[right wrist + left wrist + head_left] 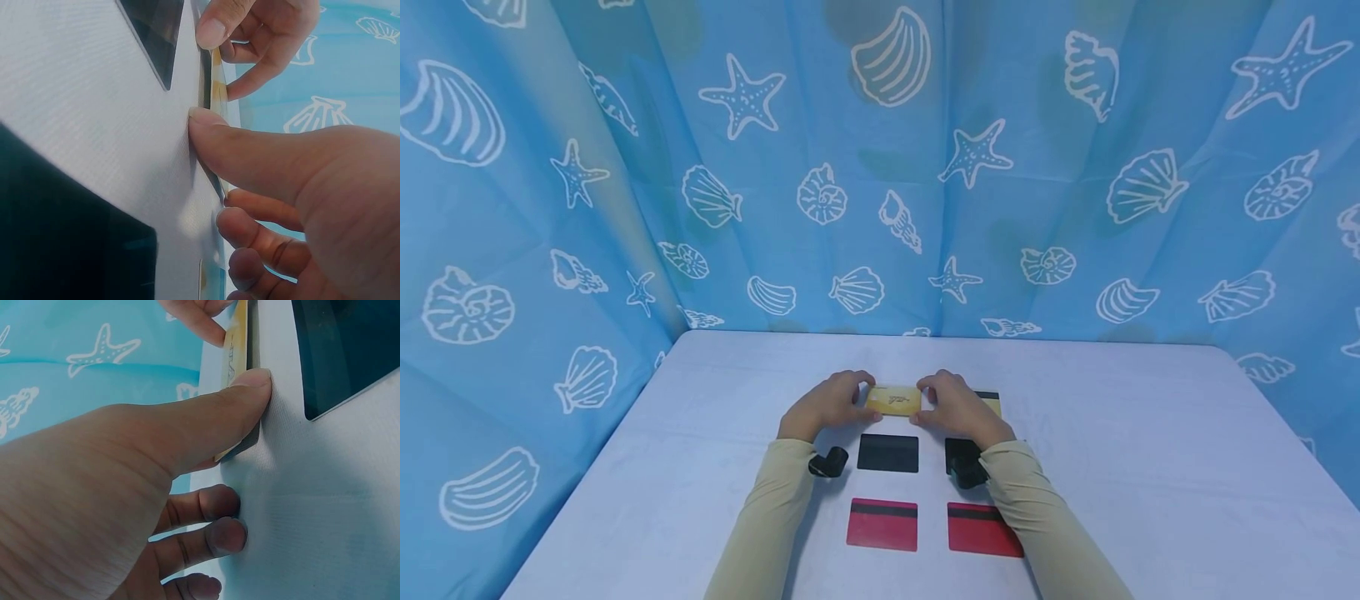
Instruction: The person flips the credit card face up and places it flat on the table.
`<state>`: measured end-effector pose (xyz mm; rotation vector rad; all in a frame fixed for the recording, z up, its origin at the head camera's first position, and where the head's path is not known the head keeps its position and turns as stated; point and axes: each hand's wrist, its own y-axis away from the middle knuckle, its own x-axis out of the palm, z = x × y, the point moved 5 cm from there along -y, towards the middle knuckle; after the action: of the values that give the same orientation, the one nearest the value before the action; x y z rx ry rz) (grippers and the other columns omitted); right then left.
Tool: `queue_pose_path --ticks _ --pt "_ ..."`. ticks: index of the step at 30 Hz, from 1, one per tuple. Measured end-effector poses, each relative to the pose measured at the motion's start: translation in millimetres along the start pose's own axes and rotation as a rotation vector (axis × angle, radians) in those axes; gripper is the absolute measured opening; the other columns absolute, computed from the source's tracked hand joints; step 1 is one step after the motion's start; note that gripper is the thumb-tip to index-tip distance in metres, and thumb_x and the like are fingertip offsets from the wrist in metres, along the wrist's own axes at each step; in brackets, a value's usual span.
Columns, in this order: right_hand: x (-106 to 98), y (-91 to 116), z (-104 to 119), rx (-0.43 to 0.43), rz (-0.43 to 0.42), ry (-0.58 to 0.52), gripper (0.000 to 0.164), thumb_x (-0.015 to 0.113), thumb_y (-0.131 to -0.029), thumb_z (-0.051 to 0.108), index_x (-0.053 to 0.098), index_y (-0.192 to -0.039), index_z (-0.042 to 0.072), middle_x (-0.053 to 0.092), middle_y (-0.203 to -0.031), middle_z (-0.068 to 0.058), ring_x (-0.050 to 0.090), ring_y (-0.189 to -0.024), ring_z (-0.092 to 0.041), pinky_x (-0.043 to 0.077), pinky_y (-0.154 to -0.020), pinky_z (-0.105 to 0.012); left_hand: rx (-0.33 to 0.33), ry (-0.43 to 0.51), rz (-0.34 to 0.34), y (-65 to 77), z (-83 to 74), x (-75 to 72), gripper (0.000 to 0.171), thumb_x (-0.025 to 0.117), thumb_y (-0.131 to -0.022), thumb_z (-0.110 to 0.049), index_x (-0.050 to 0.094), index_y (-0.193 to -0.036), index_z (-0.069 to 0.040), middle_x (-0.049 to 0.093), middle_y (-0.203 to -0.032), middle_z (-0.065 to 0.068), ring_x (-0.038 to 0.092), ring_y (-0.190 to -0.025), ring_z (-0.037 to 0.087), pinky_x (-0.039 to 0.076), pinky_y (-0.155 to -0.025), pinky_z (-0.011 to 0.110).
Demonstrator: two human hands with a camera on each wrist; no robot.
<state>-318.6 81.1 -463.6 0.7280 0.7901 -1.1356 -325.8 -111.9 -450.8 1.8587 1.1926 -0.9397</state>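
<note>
A yellow card (893, 400) with dark script lies between both hands at the far row of cards. My left hand (831, 404) pinches its left end between thumb and forefinger, the other fingers loosely bent below. At the opposite end my right hand (957, 407) pinches the card the same way. In the left wrist view the gold card (235, 347) appears edge-on, close over the white cloth, with a dark shadow along its lower edge. From the right wrist the card (218, 84) shows as a thin strip between the two thumbs.
Nearer me lie a black card (888, 453), another black card (955, 446) partly behind the right wrist, a pink card (882, 527) and a red card (977, 532). A second yellow card (991, 403) is partly covered by the right hand. A blue shell-print curtain (880, 167) borders the white table (700, 417).
</note>
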Motion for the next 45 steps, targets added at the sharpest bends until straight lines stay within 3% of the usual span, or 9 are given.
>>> queue_pose_path --ticks 28,34,41,45 --pt "-7 3 1 0.001 -0.048 -0.003 0.056 0.085 -0.086 0.025 0.065 -0.135 0.007 0.061 -0.107 -0.006 0.054 -0.097 -0.02 0.055 -0.088 -0.037 0.005 -0.005 0.003 -5.7 -2.2 -0.4 0.058 0.083 -0.088 -0.031 0.06 -0.139 -0.015 0.066 -0.11 0.005 0.057 -0.096 0.02 0.053 -0.09 0.039" --pt "-19 3 -1 -0.004 -0.064 -0.033 0.055 0.083 -0.089 0.023 0.064 -0.137 0.007 0.063 -0.112 -0.009 0.055 -0.099 -0.021 0.056 -0.09 -0.038 0.013 -0.018 -0.012 -5.7 -3.0 -2.8 0.063 0.083 -0.088 -0.03 0.058 -0.143 -0.015 0.067 -0.115 0.007 0.057 -0.097 0.02 0.053 -0.093 0.04" --pt "-40 7 -7 -0.06 -0.097 -0.112 0.053 0.078 -0.093 0.027 0.064 -0.137 0.003 0.063 -0.107 -0.011 0.055 -0.088 -0.022 0.048 -0.071 -0.032 0.048 -0.011 -0.046 0.3 -8.9 -8.5 0.063 0.081 -0.09 -0.032 0.056 -0.145 -0.014 0.067 -0.116 0.009 0.058 -0.096 0.019 0.054 -0.091 0.04" --pt "-54 13 -9 -0.064 -0.142 -0.13 0.051 0.076 -0.094 0.031 0.064 -0.137 0.004 0.061 -0.105 -0.009 0.053 -0.093 -0.024 0.045 -0.072 -0.031 0.085 -0.008 -0.08 7.8 -17.3 -16.4 0.061 0.079 -0.092 -0.033 0.056 -0.145 -0.013 0.066 -0.115 0.01 0.058 -0.094 0.02 0.055 -0.09 0.04"
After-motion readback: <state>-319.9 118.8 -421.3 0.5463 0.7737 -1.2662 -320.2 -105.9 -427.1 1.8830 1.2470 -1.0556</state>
